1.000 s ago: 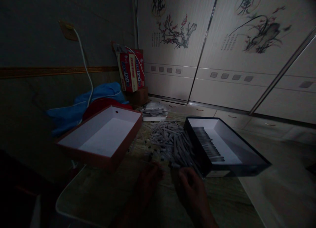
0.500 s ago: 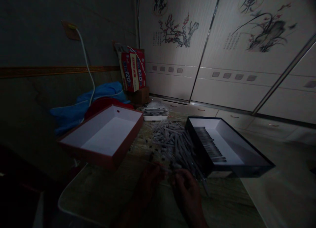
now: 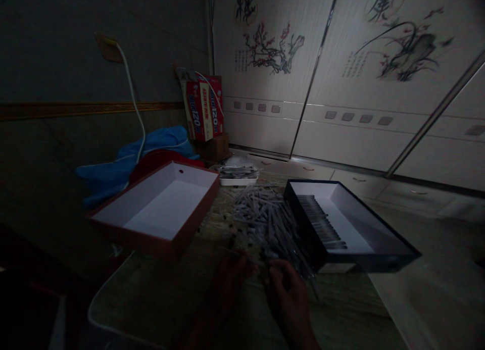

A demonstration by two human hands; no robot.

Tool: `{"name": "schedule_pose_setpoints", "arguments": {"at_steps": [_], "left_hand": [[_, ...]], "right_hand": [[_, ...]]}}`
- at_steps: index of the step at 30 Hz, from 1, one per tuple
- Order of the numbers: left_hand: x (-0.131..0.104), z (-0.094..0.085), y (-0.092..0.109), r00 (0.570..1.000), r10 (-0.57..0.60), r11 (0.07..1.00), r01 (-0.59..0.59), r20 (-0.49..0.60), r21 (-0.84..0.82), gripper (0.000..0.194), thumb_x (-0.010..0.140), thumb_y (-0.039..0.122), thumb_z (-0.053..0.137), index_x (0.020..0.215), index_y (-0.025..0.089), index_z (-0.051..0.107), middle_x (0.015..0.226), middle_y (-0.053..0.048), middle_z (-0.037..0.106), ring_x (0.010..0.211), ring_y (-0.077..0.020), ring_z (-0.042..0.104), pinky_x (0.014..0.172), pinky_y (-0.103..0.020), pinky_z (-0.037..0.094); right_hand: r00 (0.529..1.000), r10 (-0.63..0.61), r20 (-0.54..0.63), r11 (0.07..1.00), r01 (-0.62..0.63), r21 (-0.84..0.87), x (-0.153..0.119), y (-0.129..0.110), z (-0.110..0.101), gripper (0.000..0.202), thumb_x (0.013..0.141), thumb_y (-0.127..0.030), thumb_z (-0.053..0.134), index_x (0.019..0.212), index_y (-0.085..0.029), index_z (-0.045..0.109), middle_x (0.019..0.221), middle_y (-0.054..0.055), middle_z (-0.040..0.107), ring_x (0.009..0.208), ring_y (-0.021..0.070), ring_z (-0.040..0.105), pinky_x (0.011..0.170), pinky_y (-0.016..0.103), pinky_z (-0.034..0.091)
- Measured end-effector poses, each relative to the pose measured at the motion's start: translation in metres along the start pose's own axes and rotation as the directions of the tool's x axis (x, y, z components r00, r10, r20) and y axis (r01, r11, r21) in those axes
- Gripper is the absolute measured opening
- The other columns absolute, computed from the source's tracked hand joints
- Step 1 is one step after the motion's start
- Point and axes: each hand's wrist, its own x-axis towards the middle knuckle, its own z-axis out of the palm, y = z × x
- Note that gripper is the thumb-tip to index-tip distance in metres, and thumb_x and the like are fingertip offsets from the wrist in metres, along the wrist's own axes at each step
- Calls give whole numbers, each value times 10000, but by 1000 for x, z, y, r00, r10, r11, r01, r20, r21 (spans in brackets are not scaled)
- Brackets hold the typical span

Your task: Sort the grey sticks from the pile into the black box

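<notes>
Near the front of the table (image 3: 159, 294), my left hand (image 3: 231, 273) is closed around a thin, pale stick-like piece. My right hand (image 3: 285, 285) pinches at the right end of this piece, beside a small dark bit. Just beyond my hands spreads a loose pile of slender translucent pieces (image 3: 265, 213), with small black bits along its left side. The dark box (image 3: 379, 261) on the right holds a row of similar dark-tipped pieces (image 3: 322, 221). On the left, the red box (image 3: 132, 239) shows a bare white inside. Dim light hides fine detail.
A white tray (image 3: 238, 182) of thin pieces stands behind the pile. Blue cloth (image 3: 159, 140) and a white cable (image 3: 131, 87) are at the left. Red cartons (image 3: 204, 107) stand at the back, near sliding cabinet doors (image 3: 265, 87).
</notes>
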Motion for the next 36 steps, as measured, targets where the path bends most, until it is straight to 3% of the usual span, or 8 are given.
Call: {"name": "schedule_pose_setpoints", "arguments": {"at_steps": [4, 24, 36], "left_hand": [[0, 2, 1, 1000, 12, 1000, -12, -16, -28, 232, 583, 247, 762, 742, 147, 627, 688, -25, 673, 646, -178, 657, 637, -294, 513], [-4, 4, 3, 1000, 20, 998, -20, -12, 53, 188, 628, 230, 729, 759, 154, 616, 694, -27, 680, 648, -186, 657, 647, -302, 515], [-3, 1, 1, 1000, 4, 996, -4, 7, 85, 250, 627, 289, 726, 797, 147, 609, 693, -24, 681, 666, -188, 664, 663, -307, 516]], "right_hand": [[1000, -2, -18, 1000, 3, 13, -1, -1, 0, 285, 788, -432, 546, 875, -169, 615, 687, 23, 637, 592, 149, 586, 536, 231, 469], [998, 41, -42, 996, -38, 76, 0, -6, 0, 277, 752, -425, 585, 846, -167, 620, 660, 27, 632, 560, 143, 576, 500, 216, 462], [999, 37, 8, 996, -38, 80, 1, 4, -1, 300, 765, -445, 570, 870, -168, 611, 655, 22, 615, 567, 146, 565, 497, 216, 446]]}}
